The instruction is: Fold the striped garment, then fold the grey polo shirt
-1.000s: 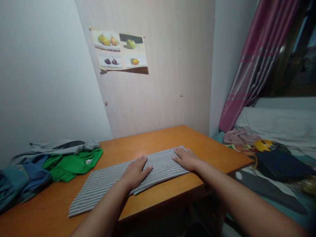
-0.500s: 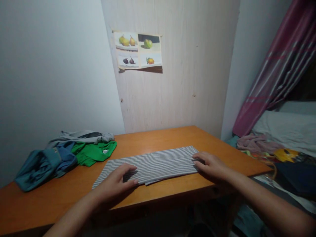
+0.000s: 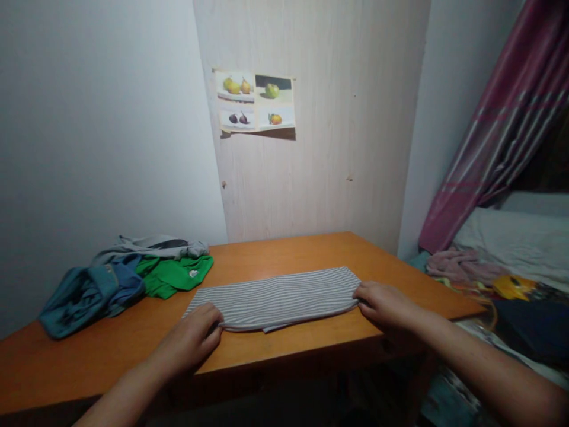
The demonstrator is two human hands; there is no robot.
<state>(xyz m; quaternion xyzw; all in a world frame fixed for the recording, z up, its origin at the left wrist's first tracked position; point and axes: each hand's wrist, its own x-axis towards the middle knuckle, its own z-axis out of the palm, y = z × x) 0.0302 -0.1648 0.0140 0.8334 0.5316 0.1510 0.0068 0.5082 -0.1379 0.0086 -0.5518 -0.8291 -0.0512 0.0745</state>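
Note:
A grey-and-white striped cloth, folded into a long strip (image 3: 275, 299), lies on the orange wooden table (image 3: 288, 350). What garment it is, if any, I cannot make out. At its near left corner my left hand (image 3: 195, 332) is closed, thumb and fingers pinching the edge. My right hand (image 3: 380, 303) grips the near right corner in the same way, with its fingertips partly hidden. Between the two hands the near edge runs slightly curved, and a small corner of an under layer pokes out below it.
Crumpled clothes lie at the table's left: a green garment (image 3: 173, 276), a teal-blue one (image 3: 84, 296) and a grey one (image 3: 151, 246). A fruit picture sheet (image 3: 256, 102) hangs on the wall. To the right are a purple curtain (image 3: 475, 136) and a bed with heaped items.
My left hand has moved left and closed on the cloth's near left corner. My right hand has closed on the right corner. The view has tilted slightly up.

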